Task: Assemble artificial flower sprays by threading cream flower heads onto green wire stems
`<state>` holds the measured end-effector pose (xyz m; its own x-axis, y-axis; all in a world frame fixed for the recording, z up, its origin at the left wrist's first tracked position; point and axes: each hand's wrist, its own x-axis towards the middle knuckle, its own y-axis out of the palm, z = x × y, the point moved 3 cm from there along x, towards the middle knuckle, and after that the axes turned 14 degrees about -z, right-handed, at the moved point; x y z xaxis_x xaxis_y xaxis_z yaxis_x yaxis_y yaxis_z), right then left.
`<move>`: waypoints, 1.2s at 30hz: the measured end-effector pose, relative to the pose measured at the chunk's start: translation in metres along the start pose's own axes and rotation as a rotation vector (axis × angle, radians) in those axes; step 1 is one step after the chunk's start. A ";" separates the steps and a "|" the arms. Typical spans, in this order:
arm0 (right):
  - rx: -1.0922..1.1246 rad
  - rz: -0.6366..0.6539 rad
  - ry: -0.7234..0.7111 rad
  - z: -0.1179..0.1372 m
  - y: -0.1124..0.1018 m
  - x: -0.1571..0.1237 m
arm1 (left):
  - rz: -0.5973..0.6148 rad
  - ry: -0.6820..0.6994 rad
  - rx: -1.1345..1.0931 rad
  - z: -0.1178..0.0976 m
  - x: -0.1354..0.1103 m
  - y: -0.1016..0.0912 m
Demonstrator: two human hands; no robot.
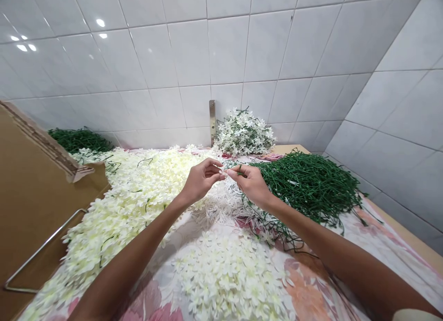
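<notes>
My left hand [203, 178] and my right hand [252, 184] meet fingertip to fingertip over the middle of the table. Thumb and fingers of the left are pinched on a small white piece, mostly hidden. A green plastic stem [240, 169] shows between the closed fingers of the right. Beneath both hands lies a heap of thin white plastic pieces [221, 205]. Just right of them is a big pile of green stems [311, 187]. Cream-white artificial blossoms [138, 191] spread widely on the left, and another heap of white blossoms [235, 279] lies nearest me.
A bunch of white flowers on green stems [245, 132] rests against the tiled wall [228, 48], beside a metal bracket [212, 122]. Cardboard [38, 173] and a bent metal rod [44, 247] stand at left. More green stems [81, 140] lie behind. Floral cloth [155, 298] covers the table.
</notes>
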<state>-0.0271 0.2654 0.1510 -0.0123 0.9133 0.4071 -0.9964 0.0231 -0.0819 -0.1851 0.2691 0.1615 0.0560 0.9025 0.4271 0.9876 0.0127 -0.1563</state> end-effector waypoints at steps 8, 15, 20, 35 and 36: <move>0.065 0.096 0.107 -0.002 -0.005 0.006 | 0.069 0.210 0.352 -0.009 -0.003 0.001; -0.045 0.072 0.082 -0.004 -0.009 0.005 | 0.053 0.098 0.264 -0.007 -0.001 0.001; -0.105 0.117 0.058 0.000 -0.008 0.002 | -0.023 -0.115 -0.066 -0.001 0.002 0.000; -0.276 0.165 -0.211 0.030 -0.011 -0.005 | 0.013 -0.155 -0.352 -0.023 -0.004 -0.002; -0.284 0.170 -0.219 0.031 -0.011 -0.006 | 0.031 -0.131 -0.343 -0.025 -0.005 -0.002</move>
<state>-0.0190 0.2470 0.1780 -0.2234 0.8060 0.5481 -0.9159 0.0187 -0.4009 -0.1835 0.2543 0.1818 0.0891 0.9479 0.3058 0.9786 -0.1404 0.1501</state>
